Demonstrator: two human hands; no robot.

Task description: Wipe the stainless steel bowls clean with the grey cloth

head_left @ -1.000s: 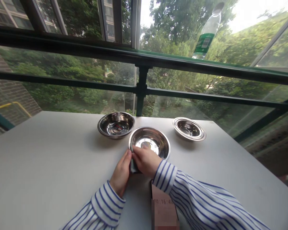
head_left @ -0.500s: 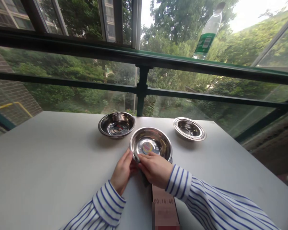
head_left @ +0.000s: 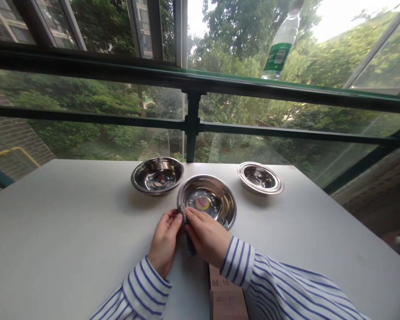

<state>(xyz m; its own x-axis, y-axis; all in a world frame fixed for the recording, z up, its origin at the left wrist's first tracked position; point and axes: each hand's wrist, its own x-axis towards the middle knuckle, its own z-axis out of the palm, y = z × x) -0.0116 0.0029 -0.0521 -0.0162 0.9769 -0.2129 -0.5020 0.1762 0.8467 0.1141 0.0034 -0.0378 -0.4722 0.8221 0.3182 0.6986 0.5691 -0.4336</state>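
Note:
A shiny steel bowl (head_left: 220,195) with a round yellow-and-red sticker inside sits at the centre of the white table. My left hand (head_left: 163,240) is closed at its near-left rim, thumb and fingers pinching there; whether cloth is also in that pinch is hard to see. My right hand (head_left: 206,235) reaches across the bowl's near side, fingers closed on a dark grey cloth (head_left: 189,246). The cloth is folded over the rim between both hands and hangs down below it. A bit of patterned cloth also shows past the right hand, near the bowl's right edge.
A second steel bowl (head_left: 158,175) stands at the back left, and a wide-rimmed steel bowl (head_left: 260,178) at the back right. A phone (head_left: 226,293) showing a timer lies at the table's (head_left: 70,231) near side. Behind are a green railing (head_left: 120,75) and a plastic bottle (head_left: 280,53).
My left hand has shifted slightly left and its fingers now pinch at the rim beside the cloth. The right hand has moved slightly left with the cloth. The whole view has shifted a little.

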